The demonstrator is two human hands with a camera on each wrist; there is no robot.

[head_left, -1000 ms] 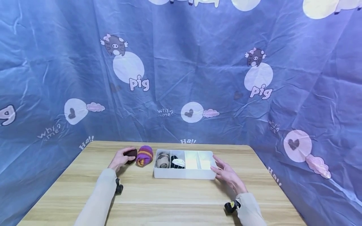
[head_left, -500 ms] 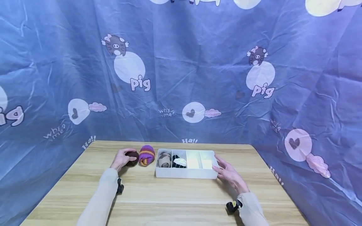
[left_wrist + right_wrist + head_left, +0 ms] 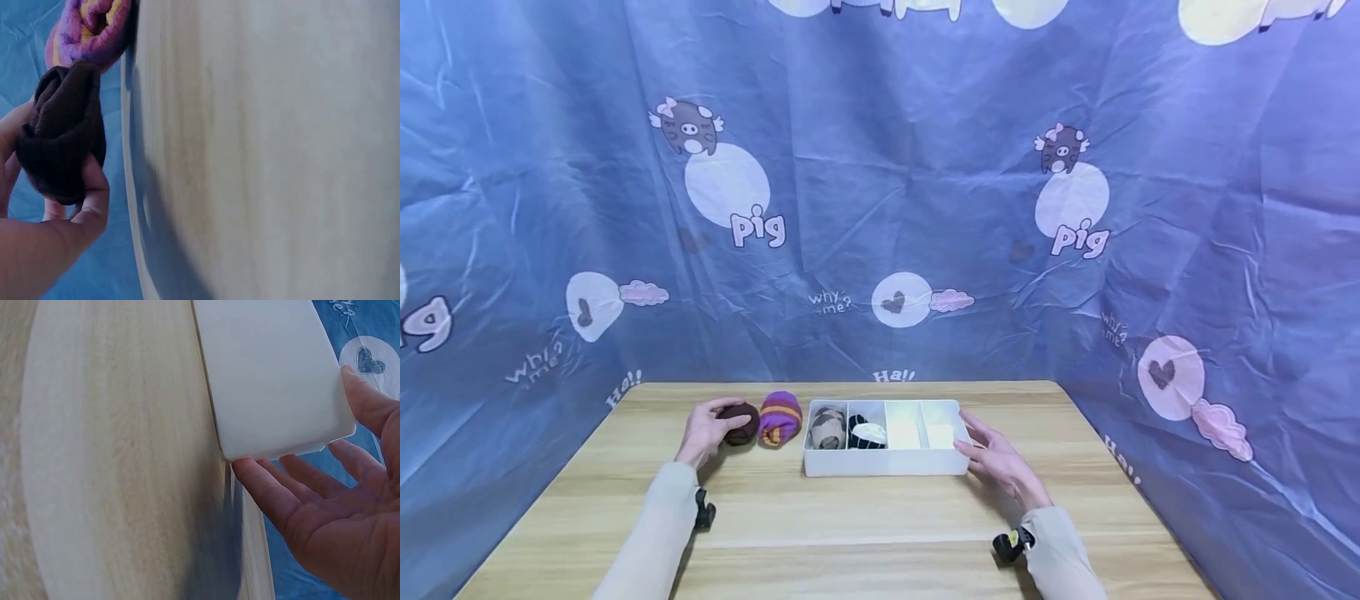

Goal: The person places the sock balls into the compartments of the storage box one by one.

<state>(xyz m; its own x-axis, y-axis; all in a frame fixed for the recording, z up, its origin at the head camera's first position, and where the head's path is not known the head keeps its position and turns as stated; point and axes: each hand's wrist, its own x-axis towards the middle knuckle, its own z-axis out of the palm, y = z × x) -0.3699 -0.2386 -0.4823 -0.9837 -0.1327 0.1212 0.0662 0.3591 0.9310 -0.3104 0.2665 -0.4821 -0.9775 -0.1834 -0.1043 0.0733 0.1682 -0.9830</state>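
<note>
In the head view my left hand (image 3: 705, 432) grips a dark brown rolled sock (image 3: 740, 424) at the table's back left. The left wrist view shows thumb and fingers round this brown sock (image 3: 62, 134), its folded end uncovered. Just right of it lies a purple and orange striped rolled sock (image 3: 780, 419). My right hand (image 3: 1003, 467) touches the right end of a white divided box (image 3: 887, 463). In the right wrist view its fairly straight fingers rest along the end wall of the box (image 3: 275, 381), the thumb by the rim.
The leftmost compartment holds a grey-beige patterned rolled sock (image 3: 828, 428); beside it sits a black-and-white rolled sock (image 3: 867, 432). Only white shows in the two right compartments. A blue printed cloth (image 3: 850, 208) hangs behind and beside the wooden table (image 3: 850, 533).
The left hand has shifted slightly left with the brown sock, and more of that sock shows. The right hand stays at the box's end. The head view itself has moved a little.
</note>
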